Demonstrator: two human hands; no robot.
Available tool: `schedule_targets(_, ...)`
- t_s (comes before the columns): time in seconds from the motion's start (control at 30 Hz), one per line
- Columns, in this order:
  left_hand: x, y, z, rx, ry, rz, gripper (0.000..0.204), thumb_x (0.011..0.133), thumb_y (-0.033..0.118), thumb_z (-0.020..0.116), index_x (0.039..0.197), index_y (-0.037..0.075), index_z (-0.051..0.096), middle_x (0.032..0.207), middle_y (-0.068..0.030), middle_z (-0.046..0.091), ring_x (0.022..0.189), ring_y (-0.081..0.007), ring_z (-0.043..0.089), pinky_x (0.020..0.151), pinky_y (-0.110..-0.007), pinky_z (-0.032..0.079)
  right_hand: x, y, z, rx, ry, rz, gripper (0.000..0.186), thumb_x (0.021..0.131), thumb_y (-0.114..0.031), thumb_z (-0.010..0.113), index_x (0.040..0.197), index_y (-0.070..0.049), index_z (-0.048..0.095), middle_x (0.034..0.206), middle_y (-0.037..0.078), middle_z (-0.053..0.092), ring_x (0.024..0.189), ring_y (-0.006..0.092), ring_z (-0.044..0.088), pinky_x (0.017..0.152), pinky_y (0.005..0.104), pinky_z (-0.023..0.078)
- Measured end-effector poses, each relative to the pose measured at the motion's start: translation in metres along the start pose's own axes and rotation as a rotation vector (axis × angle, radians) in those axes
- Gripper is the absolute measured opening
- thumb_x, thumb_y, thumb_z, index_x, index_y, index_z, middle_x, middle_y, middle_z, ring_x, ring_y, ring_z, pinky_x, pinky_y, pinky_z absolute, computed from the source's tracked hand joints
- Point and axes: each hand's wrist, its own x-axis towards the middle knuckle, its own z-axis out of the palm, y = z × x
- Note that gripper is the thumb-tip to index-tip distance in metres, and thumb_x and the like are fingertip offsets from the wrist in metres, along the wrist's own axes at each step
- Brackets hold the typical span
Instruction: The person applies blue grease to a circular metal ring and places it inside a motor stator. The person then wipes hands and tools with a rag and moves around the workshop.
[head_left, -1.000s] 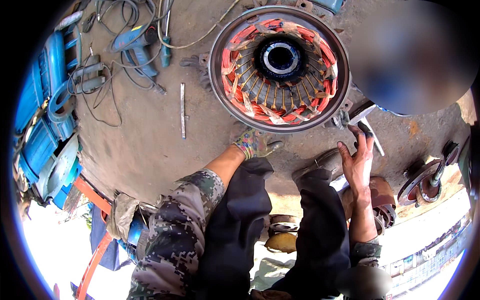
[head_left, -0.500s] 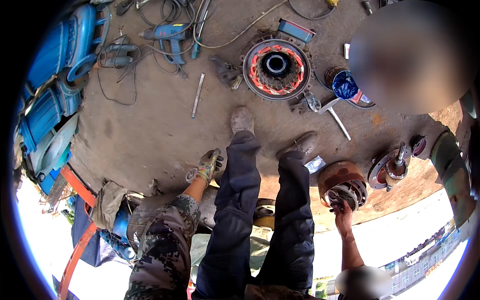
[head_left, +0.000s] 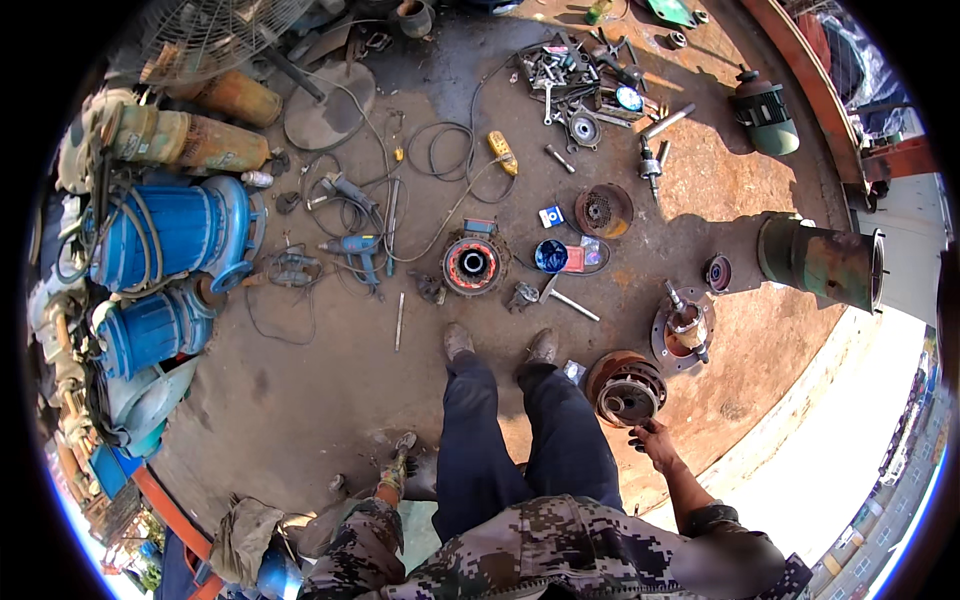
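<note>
My right hand (head_left: pixel 655 446), bare and dark with grime, is at the near rim of a rusty round housing (head_left: pixel 598 376). A grey finned metal wheel, like a pump impeller (head_left: pixel 632 398), sits in that housing. The fingers are slightly bent and apart, with nothing visible between them; whether they touch the rim is hard to tell. On the other side, my left hand (head_left: pixel 398 466) wears a patterned work glove and hangs beside my left leg. Its fingers look loosely apart, and no held thing shows.
Ahead of my shoes stands a motor stator with red-edged windings (head_left: pixel 473 265). A hammer (head_left: pixel 572 303) and a blue-stained tin (head_left: pixel 551 256) lie right of it. A flanged shaft (head_left: pixel 688 325) stands beyond the housing. Blue motors (head_left: pixel 170 235) line the left; cords and a heat gun (head_left: pixel 357 255) lie between.
The view has pulled back and now takes in more of the yard. My right hand has shifted from over the finned wheel to the near rim. My left hand stays low beside my leg.
</note>
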Motion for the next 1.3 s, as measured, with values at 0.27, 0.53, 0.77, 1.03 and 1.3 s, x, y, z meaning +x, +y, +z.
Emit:
schedule_targets(0.27,-0.035,0.090,-0.019,-0.067,-0.104,0.187,0.046,0.100,0.045,0.069,0.120,0.003,0.068,0.087,-0.0119,0.075,0.062,-0.0230,0.069,0.056,-0.038,0.057,-0.076,-0.001,-0.042,0.255,0.188,-0.152,0.020,0.106,-0.019,0.063,0.123,-0.010,0.067,0.102,0.003,0.074,0.081,0.0157,0.070,0.069,0.0299,0.052)
schedule_targets(0.53,-0.097,0.138,0.000,-0.062,-0.075,0.200,0.042,0.100,0.043,0.070,0.119,0.005,0.067,0.084,-0.0103,0.072,0.060,-0.0221,0.067,0.052,-0.035,0.055,-0.097,0.104,-0.034,0.409,0.160,0.113,0.036,0.107,-0.025,0.059,0.139,-0.009,0.058,0.121,0.012,0.071,0.100,0.0244,0.071,0.082,0.0379,0.055)
schedule_targets(0.77,-0.123,0.140,0.038,-0.013,-0.107,0.198,0.042,0.100,0.044,0.071,0.120,0.006,0.067,0.085,-0.0097,0.073,0.065,-0.0226,0.069,0.056,-0.037,0.056,-0.070,0.198,-0.032,0.427,-0.025,0.099,0.038,0.102,-0.028,0.065,0.131,-0.004,0.067,0.111,0.013,0.074,0.101,0.0266,0.071,0.088,0.0405,0.056)
schedule_targets(1.03,-0.129,0.115,0.052,0.090,-0.082,0.196,0.045,0.099,0.045,0.073,0.122,0.005,0.067,0.084,-0.0087,0.072,0.065,-0.0214,0.068,0.056,-0.037,0.054,-0.105,0.128,-0.046,0.389,0.065,-0.140,0.062,0.104,-0.041,0.062,0.148,0.001,0.049,0.130,0.022,0.064,0.111,0.0321,0.067,0.092,0.0460,0.055)
schedule_targets(1.3,-0.116,0.154,0.076,-0.074,-0.105,0.222,0.045,0.098,0.042,0.075,0.121,0.003,0.066,0.080,-0.0061,0.070,0.061,-0.0170,0.062,0.053,-0.034,0.050,-0.030,0.137,-0.083,0.532,0.081,-0.103,0.038,0.111,-0.029,0.057,0.144,-0.010,0.054,0.122,0.013,0.068,0.105,0.0252,0.069,0.078,0.0415,0.056)
